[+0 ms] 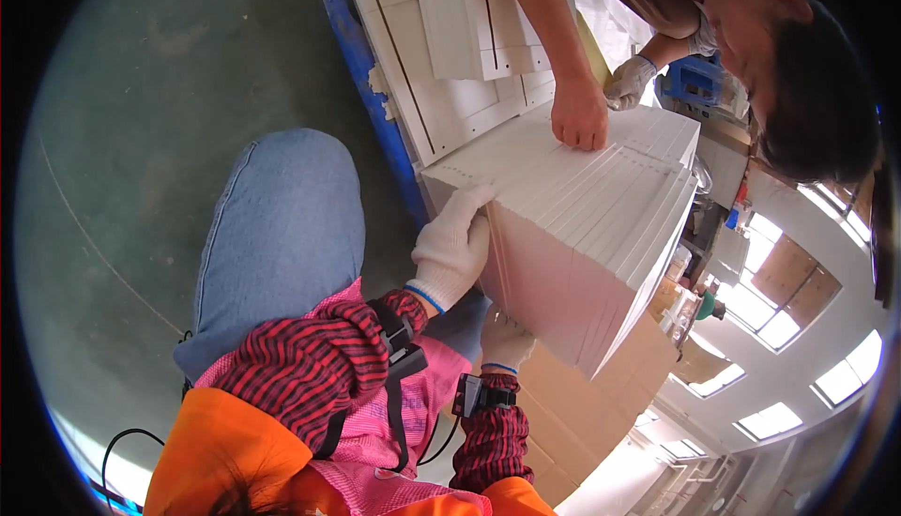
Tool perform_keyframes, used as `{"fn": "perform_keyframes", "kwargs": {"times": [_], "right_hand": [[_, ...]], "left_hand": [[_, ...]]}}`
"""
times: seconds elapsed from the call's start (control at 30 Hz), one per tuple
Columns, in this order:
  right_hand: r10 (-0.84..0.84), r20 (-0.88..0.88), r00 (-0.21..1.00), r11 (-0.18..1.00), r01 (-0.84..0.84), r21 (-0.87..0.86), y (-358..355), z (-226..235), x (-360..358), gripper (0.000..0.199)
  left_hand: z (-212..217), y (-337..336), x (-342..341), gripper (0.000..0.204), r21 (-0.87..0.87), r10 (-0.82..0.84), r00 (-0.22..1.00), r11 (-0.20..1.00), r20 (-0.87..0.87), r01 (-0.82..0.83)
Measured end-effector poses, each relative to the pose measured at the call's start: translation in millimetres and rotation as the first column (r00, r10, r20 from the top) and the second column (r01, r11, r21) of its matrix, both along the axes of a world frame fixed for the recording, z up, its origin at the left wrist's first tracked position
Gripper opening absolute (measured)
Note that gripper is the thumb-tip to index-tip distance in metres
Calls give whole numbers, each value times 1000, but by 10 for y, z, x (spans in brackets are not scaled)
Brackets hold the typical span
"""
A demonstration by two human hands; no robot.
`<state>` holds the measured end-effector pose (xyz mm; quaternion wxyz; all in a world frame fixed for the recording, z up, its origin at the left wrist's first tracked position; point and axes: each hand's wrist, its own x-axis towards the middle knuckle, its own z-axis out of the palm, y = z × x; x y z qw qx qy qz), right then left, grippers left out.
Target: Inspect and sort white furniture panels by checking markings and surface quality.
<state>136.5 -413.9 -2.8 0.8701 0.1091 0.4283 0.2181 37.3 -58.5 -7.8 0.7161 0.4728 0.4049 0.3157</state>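
A thick stack of white panels point(563, 263) stands on edge in front of me, its many layers showing along the top. My left hand point(455, 246), in a white knitted glove, is closed round the stack's near left edge, with some fingers hidden. Lower down, my right hand point(507, 340), gloved too, touches the bottom of the same edge; its fingers are mostly hidden by the panels. Across from me, another person's bare fist point(580, 117) rests on top of the stack. That person's gloved hand point(631, 83) is beside a yellowish strip point(593, 52).
More white panels point(450, 108) with dark slots lean behind the stack, next to a blue edge point(361, 56). Brown cardboard point(587, 394) lies below and to the right. Green floor point(141, 141) spreads to the left of my knee point(282, 225). The other person leans over the far side.
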Motion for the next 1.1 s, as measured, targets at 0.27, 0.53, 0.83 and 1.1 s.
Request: {"fn": "perform_keyframes", "kwargs": {"times": [0.27,0.53,0.83,1.1], "right_hand": [[640,316,701,575,-164,-801,413,135,-173,40],[806,362,468,511,-242,-825,528,408,-126,40],[-316,-63,947,917,322,234,287,266,-67,39],[825,214,523,338,-155,-928,491,316,-120,37]], "left_hand": [[-50,195,14,24,-36,-87,990,996,-110,83],[-561,1227,627,43,228,-687,704,667,-180,709],[-632,1453,738,46,-93,-791,572,567,215,819],[-512,1609,547,29,27,-927,373,372,-32,928]]}}
